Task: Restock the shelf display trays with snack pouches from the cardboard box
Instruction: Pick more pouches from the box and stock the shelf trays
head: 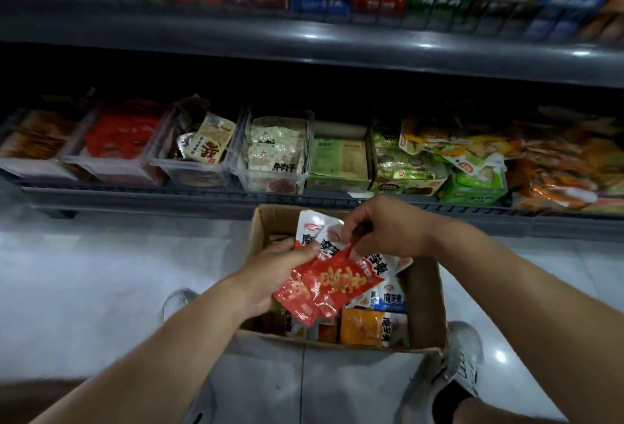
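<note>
The person crouches before the lower shelf [135, 195], and both hands are over the cardboard box [427, 302], which stands on the floor [101, 271] between the grey shoes [464, 352].

The left hand [273, 280] is closed around a small bundle of pouches. Its thumb presses on top and its fingers are curled underneath. In this bundle the red pouches [332, 286] lie in front. The white pouches [315, 226] stick out behind them, toward 12 o'clock.

The right hand [385, 231] is at 1 o'clock from the left one and close to it. Its fingers are bent, and the fingertips pinch the upper edge of the front red pouch. So both hands grip the same bundle, just above the open box.

Inside the box, at 5 o'clock from the bundle, more pouches lie loose. Among them are an orange pouch [368, 325] and a blue and white pouch [391, 297].

At 12 o'clock from the hands, well apart, the clear trays [275, 183] and a green carton [337, 183] stand in a row on the shelf. They are filled with snacks. The tray straight ahead holds pale pouches [275, 153].
</note>
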A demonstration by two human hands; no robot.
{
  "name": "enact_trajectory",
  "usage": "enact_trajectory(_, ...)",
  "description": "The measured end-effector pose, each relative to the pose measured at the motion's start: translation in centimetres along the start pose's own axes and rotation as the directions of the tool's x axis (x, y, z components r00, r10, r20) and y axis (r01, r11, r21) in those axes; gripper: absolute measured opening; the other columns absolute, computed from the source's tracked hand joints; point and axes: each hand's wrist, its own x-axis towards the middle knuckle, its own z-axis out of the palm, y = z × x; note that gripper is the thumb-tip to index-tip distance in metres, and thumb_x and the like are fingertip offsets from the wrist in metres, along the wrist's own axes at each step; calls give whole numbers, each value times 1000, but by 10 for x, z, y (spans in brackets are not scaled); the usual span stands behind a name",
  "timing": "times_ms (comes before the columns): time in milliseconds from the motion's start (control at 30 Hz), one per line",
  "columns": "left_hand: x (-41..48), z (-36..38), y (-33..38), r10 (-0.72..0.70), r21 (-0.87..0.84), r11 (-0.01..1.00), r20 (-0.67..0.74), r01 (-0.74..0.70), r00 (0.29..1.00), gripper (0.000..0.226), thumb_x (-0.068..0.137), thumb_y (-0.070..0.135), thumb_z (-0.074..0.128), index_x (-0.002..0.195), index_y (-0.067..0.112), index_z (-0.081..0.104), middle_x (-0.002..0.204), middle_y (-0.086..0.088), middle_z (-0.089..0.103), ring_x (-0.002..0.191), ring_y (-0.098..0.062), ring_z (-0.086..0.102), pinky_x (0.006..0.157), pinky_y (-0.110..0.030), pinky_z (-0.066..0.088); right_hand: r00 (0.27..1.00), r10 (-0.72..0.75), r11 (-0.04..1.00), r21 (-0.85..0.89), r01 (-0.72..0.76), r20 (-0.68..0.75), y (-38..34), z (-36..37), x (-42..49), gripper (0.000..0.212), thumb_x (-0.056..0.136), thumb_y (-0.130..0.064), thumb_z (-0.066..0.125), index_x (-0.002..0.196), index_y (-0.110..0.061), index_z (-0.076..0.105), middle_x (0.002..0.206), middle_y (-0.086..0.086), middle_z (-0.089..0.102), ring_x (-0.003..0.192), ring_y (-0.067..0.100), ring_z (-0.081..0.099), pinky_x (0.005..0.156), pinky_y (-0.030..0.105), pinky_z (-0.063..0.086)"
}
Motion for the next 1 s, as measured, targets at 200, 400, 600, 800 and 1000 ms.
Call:
enact_trajectory(200, -19, 23, 9, 30, 73, 997, 64, -35, 997, 57, 78, 17, 82, 130, 13, 59, 114, -16, 76, 107, -34, 73, 101, -54, 55, 976, -55, 992, -123, 29, -209, -20, -7, -20, 34, 77, -25, 85, 106, -27, 66, 109, -12, 62, 99, 8, 60, 83, 24, 53)
enact_trajectory(400, -39, 39, 57, 209, -94, 972, -59, -214, 976, 41, 88, 12, 75, 127, 11, 62, 110, -17, 77, 102, -36, 75, 90, -51, 59, 727, 324, 905, 423, -51, -605, -31, -27, -61, 58, 85, -44, 75, 131, -23, 48, 114, -14, 61, 112, 13, 60, 93, 36, 53)
enact_trajectory(600, -56, 83, 107, 324, -123, 940, 19, -319, 946, 30, 94, 9, 65, 124, 10, 63, 108, -21, 76, 96, -38, 75, 83, -48, 58, 928, 255, 630, 775, 53, -271, -60, -43, -97, 25, 101, -38, 54, 118, -21, 61, 104, 10, 74, 87, 30, 75, 72, 49, 62)
enact_trajectory(800, -65, 134, 150, 370, -137, 923, 64, -359, 927, 29, 99, 15, 61, 127, 6, 62, 110, -22, 75, 98, -39, 74, 87, -50, 59, 895, 242, 647, 750, 139, -374, -53, -83, -111, 25, 101, -27, 57, 126, -28, 57, 109, 6, 73, 92, 26, 75, 71, 49, 62)
enact_trajectory(1000, -71, 161, 200, 513, 241, 822, 81, -516, 855, 29, 105, 29, 56, 132, 27, 44, 109, -1, 74, 86, -13, 76, 67, -26, 58, 853, 108, 741, 613, 273, -511, -50, -129, -118, 28, 102, -20, 55, 128, -32, 53, 103, 1, 76, 92, 19, 75, 73, 39, 62)
